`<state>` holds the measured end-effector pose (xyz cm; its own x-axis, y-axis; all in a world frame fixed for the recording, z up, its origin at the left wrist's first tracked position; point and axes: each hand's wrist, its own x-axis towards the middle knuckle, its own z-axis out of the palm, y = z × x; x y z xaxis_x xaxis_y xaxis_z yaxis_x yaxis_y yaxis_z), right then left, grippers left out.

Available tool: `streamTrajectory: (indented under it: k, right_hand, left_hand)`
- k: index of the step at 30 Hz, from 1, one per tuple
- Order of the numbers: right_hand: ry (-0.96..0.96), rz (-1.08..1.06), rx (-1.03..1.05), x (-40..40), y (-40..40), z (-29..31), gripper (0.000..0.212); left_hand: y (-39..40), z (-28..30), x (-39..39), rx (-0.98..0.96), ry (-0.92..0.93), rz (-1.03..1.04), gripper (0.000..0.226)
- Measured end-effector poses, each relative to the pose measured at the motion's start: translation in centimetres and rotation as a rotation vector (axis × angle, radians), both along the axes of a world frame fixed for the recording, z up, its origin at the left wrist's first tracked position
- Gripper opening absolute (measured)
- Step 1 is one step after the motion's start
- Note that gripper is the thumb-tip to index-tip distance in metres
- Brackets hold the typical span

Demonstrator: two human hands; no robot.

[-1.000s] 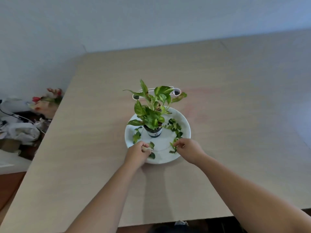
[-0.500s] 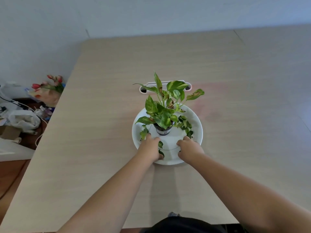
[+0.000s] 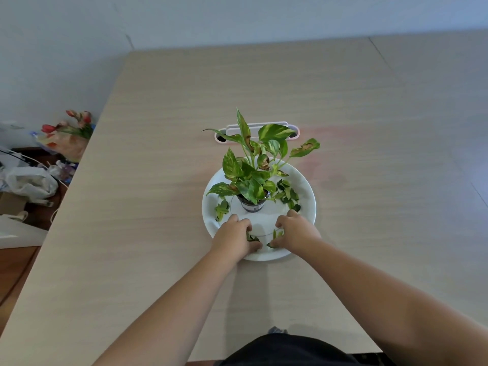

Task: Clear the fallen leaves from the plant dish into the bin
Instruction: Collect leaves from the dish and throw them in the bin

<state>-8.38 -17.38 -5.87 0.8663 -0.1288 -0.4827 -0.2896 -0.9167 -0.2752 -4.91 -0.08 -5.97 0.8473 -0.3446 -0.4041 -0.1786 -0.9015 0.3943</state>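
Observation:
A white round dish (image 3: 307,204) sits mid-table with a small potted plant (image 3: 253,178) standing in its centre. Fallen green leaves lie in the dish on the right (image 3: 287,194) and on the left (image 3: 221,208). My left hand (image 3: 233,237) and my right hand (image 3: 297,229) rest on the dish's near part, fingers curled over a few leaves (image 3: 276,236) between them. Whether either hand really grips leaves is hidden by the fingers. No bin is in view.
A white cable slot (image 3: 293,133) is set in the wooden table (image 3: 158,180) just behind the plant. Off the left edge lie a flower bouquet (image 3: 68,136), plastic bags (image 3: 29,180) and clutter. The wall runs behind the table.
Both hands have slid further onto the dish and drawn closer together over the near leaves. The camera has tilted down and moved in.

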Motion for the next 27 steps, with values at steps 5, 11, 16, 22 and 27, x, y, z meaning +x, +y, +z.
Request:
streamTrajectory:
  k: [5, 11, 16, 22, 27]
  right_hand:
    - [0.0, 0.061, -0.081, -0.2, 1.7, -0.5, 0.056]
    - [0.005, 0.079, -0.033, 0.1, 1.8, -0.4, 0.02]
    - [0.017, 0.118, -0.059, 0.1, 2.2, -0.9, 0.028]
    - [0.007, -0.032, 0.063, 0.1, 1.9, -0.7, 0.028]
    - [-0.056, -0.36, 0.357, 0.1, 1.2, 0.3, 0.017]
  left_hand:
    - [-1.2, -0.1, -0.4, 0.154, -0.061, -0.013, 0.059]
    - [-0.7, -0.7, -0.3, 0.053, -0.068, -0.034, 0.023]
    - [-0.6, -1.0, -0.5, 0.036, -0.079, -0.074, 0.018]
    - [0.1, -0.7, 0.2, -0.133, -0.037, 0.112, 0.02]
    - [0.8, 0.4, 0.9, -0.354, 0.002, 0.365, 0.005]
